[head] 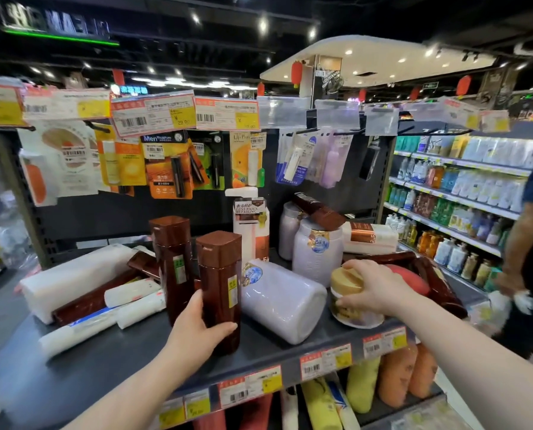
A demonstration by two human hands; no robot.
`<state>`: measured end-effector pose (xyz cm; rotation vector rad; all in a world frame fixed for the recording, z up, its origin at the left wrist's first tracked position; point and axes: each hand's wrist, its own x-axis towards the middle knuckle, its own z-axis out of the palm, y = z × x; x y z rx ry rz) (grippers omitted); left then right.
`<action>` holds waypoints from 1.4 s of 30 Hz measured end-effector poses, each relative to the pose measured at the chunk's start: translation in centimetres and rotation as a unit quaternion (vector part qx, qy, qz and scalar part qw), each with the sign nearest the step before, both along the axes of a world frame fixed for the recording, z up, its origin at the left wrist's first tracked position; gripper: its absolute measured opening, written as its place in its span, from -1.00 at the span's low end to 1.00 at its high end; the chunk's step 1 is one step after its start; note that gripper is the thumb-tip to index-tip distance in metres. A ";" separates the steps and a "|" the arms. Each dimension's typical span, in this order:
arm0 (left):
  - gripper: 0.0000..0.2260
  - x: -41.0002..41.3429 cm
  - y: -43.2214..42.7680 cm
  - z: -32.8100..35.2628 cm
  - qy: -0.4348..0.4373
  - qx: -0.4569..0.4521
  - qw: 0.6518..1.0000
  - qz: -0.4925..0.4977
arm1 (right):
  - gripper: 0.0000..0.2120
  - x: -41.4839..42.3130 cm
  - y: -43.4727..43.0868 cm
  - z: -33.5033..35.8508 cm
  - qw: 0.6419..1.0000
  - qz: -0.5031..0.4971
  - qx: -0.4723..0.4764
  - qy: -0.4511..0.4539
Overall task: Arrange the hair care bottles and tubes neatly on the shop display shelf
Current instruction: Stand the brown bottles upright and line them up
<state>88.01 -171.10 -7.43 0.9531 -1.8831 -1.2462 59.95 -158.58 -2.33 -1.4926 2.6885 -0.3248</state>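
Dark display shelf: stock disordered, most items lying flat. Large lilac jar lies on its side at centre, long axis running back-left to front-right, between the two hands and blocking the space between them. A second lilac jar stands upright just behind it, with a brown bottle resting tilted on its lid. Held brown bottle stands near the front centre, long axis vertical, cap up; the left hand wraps fingers and thumb round its lower half. A matching brown bottle stands upright just behind and to the left. Gold-lidded jar sits front right, leaning, lid toward upper left; the right hand grips it, fingers curled over lid and side. White tubes lie flat at left.
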 end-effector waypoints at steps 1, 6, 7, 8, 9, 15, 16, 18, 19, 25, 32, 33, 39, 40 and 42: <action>-0.49 0.1 -0.2 -0.1 0.000 -0.001 1.000 0.011 | -0.23 -0.1 -0.2 0.0 1.000 0.005 0.008 0.008; -0.47 0.3 -0.6 -0.2 0.006 0.014 1.000 0.012 | -0.23 -0.7 -0.6 -0.5 0.999 0.041 0.030 0.003; -0.46 0.3 -0.6 -0.2 0.003 0.010 1.000 0.007 | -0.21 -0.9 -0.6 -0.7 0.998 0.048 0.028 -0.004; -0.45 0.3 -0.6 -0.3 0.000 0.004 1.000 0.005 | -0.20 -0.9 -0.6 -0.9 0.998 0.052 0.024 -0.006; -0.44 0.2 -0.6 -0.4 -0.002 -0.001 1.000 0.008 | -0.20 -1.0 -0.6 -1.1 0.998 0.052 0.021 0.000; -0.44 0.1 -0.8 -0.5 -0.009 -0.001 1.000 0.028 | -0.29 -0.5 -1.3 -1.6 0.997 0.021 0.053 0.051; -0.43 0.1 -0.8 -0.5 -0.010 0.002 1.000 0.024 | -0.31 -0.3 -1.4 -1.5 0.997 0.021 0.049 0.053; -0.42 0.1 -0.7 -0.4 -0.014 0.005 1.000 0.021 | -0.36 0.1 -1.5 -1.3 0.998 0.023 0.032 0.056; -0.43 0.1 -0.7 -0.5 -0.019 0.007 0.999 0.025 | -0.38 0.4 -1.5 -1.0 0.998 0.025 0.017 0.049; -0.44 0.3 -1.1 -0.6 -0.015 0.023 0.999 0.018 | -0.58 4.4 -2.1 0.6 0.994 0.056 -0.093 -0.005; -0.36 1.7 -0.6 0.5 -0.001 0.008 1.000 0.007 | -0.19 9.6 -4.6 0.7 0.992 0.128 -0.014 -0.007; -0.35 2.1 -0.6 0.7 -0.003 0.001 1.000 0.009 | -0.13 9.7 -4.8 0.4 0.992 0.125 0.013 0.006; -0.47 3.7 -0.1 1.1 -0.001 -0.037 0.998 0.046 | -0.11 10.8 -4.5 -1.0 0.991 0.095 0.043 0.081; -0.52 3.9 0.1 1.2 0.004 -0.045 0.998 0.046 | -0.11 11.2 -4.4 -1.1 0.990 0.093 0.040 0.097; -0.62 4.5 0.8 1.5 0.008 -0.050 0.998 0.029 | -0.11 11.8 -4.5 -1.3 0.989 0.085 0.035 0.116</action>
